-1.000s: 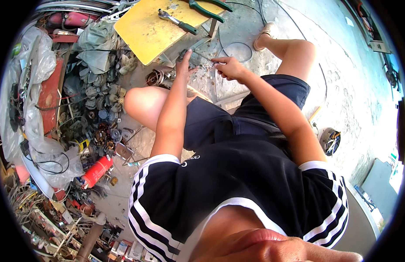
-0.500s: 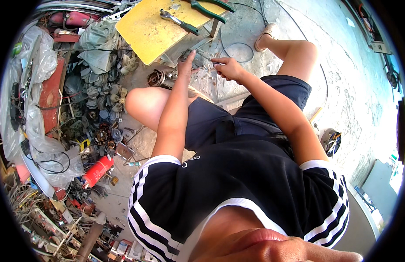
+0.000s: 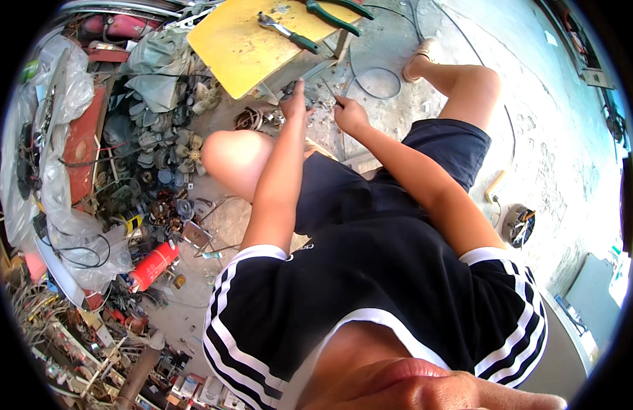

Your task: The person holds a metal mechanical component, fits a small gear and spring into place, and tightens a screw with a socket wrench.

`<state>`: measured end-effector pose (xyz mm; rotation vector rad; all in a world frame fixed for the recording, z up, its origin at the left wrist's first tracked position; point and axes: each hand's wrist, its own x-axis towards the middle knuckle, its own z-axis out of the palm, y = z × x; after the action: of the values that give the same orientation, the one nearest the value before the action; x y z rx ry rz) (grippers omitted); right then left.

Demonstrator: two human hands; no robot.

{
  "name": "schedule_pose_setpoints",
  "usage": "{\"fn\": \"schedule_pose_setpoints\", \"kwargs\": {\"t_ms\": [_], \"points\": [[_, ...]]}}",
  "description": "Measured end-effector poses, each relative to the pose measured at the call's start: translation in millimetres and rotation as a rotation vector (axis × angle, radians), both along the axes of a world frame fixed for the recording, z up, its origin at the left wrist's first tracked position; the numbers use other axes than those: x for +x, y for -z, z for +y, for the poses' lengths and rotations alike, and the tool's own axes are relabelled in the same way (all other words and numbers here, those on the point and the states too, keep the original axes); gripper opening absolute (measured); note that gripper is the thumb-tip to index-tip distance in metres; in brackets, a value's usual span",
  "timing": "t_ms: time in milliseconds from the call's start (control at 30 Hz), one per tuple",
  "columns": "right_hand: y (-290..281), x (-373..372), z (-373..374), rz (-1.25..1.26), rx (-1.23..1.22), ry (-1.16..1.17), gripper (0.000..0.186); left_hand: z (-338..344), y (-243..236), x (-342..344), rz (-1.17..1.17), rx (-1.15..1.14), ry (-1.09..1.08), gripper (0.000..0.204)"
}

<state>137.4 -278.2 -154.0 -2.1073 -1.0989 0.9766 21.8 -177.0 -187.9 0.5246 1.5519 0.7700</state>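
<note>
My left hand (image 3: 295, 105) is closed around a dark grey part (image 3: 287, 89), low beside the yellow-topped stool or small table; its shape is mostly hidden by the fingers. Just to the right, my right hand (image 3: 352, 116) grips the dark handle of a thin tool that looks like a screwdriver (image 3: 331, 89). Its slim shaft points up and slightly left, its tip apart from the grey part. On the yellow top (image 3: 241, 51) lie a ratchet wrench (image 3: 287, 33) with a green grip and green-handled pliers (image 3: 333, 15).
Left of my knee, motor parts and fan blades (image 3: 190, 152) are heaped on the floor. A copper coil (image 3: 248, 119) lies below the stool. Further down sits a red cylinder (image 3: 154, 266). Cables (image 3: 378, 83) loop across the concrete; a round container (image 3: 518, 225) stands at right.
My right hand has turned and shifted slightly left and down. The tool's shaft now points more upward, away from the grey part. My left hand keeps its hold.
</note>
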Motion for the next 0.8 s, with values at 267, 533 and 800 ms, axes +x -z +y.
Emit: {"fn": "schedule_pose_setpoints", "kwargs": {"t_ms": [267, 533, 800], "points": [[-51, 42, -9, 0.459, -0.127, 0.048, 0.040, 16, 13, -16, -0.438, -0.243, 0.154, 0.077], [-93, 97, -45, 0.620, -0.197, 0.310, 0.046, -1, -11, -7, -0.055, -0.134, 0.754, 0.113], [-135, 127, -26, -0.107, 0.461, 0.204, 0.034, -30, -163, 0, 0.245, 0.613, 1.040, 0.110]]}}
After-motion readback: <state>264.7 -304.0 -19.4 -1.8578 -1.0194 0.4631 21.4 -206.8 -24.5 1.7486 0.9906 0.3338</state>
